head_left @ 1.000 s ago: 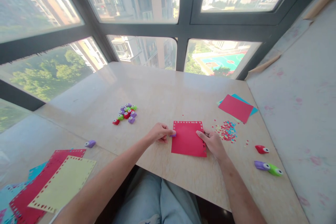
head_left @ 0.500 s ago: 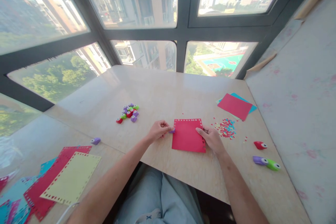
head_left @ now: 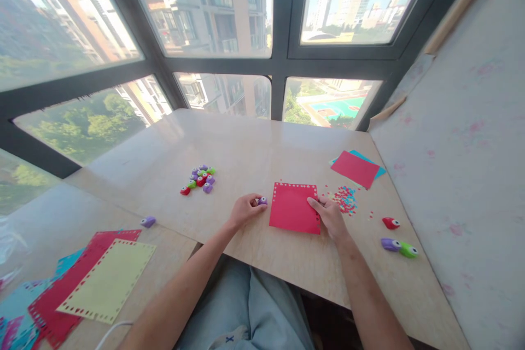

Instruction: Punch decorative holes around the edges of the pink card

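Observation:
A red paper sheet (head_left: 293,210) with punched holes along its top and right edges lies flat on the beige table (head_left: 254,147). My left hand (head_left: 244,209) sits just left of the sheet, fingers closed around a small purple paper punch (head_left: 262,200). My right hand (head_left: 330,216) rests on the sheet's right edge and pins it down with the fingertips.
A cluster of small punches (head_left: 199,178) lies to the left, a lone purple one (head_left: 148,222) further left. Confetti (head_left: 344,198), a red-and-blue paper stack (head_left: 356,168) and three punches (head_left: 396,239) lie right. Punched sheets (head_left: 94,279) lie on the lower left. Windows stand behind.
My left hand has drawn the purple punch away from the sheet's left edge; it now shows clear of the paper. My right hand stays on the right edge. The camera tilted up slightly.

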The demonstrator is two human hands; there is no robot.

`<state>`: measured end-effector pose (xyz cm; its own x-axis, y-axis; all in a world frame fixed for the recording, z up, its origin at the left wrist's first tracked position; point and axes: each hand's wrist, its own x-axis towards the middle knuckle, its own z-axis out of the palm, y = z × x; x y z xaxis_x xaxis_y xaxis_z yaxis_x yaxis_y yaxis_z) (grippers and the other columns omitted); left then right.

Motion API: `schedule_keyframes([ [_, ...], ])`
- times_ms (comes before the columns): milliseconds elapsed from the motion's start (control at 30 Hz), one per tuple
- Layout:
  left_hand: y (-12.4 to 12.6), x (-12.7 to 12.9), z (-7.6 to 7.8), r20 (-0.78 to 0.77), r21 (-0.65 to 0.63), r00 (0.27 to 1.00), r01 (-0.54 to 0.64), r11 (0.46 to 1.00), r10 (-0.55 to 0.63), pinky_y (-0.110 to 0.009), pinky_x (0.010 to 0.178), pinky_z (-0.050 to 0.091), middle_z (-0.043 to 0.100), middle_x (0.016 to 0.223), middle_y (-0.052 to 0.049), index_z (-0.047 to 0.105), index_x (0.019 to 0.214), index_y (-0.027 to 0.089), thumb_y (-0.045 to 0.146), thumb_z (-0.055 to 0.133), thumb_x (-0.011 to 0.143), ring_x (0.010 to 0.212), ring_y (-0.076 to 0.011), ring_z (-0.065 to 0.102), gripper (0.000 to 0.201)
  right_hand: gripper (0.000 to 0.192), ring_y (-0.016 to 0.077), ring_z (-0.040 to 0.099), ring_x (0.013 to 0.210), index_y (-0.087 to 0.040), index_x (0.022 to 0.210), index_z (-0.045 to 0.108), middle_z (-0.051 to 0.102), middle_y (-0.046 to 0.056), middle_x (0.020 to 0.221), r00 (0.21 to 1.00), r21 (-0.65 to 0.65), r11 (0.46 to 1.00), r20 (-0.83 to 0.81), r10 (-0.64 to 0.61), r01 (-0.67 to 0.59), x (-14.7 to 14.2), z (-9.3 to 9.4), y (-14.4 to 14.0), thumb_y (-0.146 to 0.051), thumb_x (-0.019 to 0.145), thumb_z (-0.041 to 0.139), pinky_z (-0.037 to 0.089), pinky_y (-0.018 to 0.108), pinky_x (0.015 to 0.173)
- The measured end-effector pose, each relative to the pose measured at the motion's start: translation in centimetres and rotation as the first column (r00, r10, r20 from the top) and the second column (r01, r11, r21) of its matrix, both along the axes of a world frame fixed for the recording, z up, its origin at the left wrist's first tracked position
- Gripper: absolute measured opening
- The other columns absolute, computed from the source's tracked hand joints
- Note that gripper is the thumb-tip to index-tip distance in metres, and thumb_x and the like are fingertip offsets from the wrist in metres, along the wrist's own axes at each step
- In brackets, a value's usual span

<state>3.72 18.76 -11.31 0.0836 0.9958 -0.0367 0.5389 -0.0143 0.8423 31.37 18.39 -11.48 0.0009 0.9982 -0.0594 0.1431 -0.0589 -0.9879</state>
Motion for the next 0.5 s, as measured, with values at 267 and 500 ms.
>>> schedule_keyframes([
  [267,-1.0,-0.7,0.4,0.481,-0.134,0.823,-0.271,0.953,0.302,-0.016,0.035,0.026,0.047,0.056,0.006,0.057,0.09,0.016,0.054,0.065,0.074,0.04,-0.0057,0.039,0.041,0.047,0.0188,0.062,0.057,-0.016,0.08,0.069,0.068,0.005,0.067,0.991,-0.006,0.997,-0.103,-0.082,0.082,0.4,-0.7,-0.5,-0.061,0.07,0.07,0.048,0.026,0.049],
  [500,-1.1,-0.7,-0.3,0.59,-0.068,0.747,-0.332,0.941,0.307,-0.013,0.033,0.028,0.051,0.053,0.007,0.054,0.086,0.017,0.052,0.066,0.075,0.038,-0.0052,0.041,0.039,0.041,0.0185,0.064,0.063,-0.014,0.088,0.073,0.073,0.006,0.077,0.985,-0.052,0.984,-0.006,0.171,-0.171,-1.1,0.3,-0.4,-0.053,0.074,0.069,0.048,0.024,0.053],
])
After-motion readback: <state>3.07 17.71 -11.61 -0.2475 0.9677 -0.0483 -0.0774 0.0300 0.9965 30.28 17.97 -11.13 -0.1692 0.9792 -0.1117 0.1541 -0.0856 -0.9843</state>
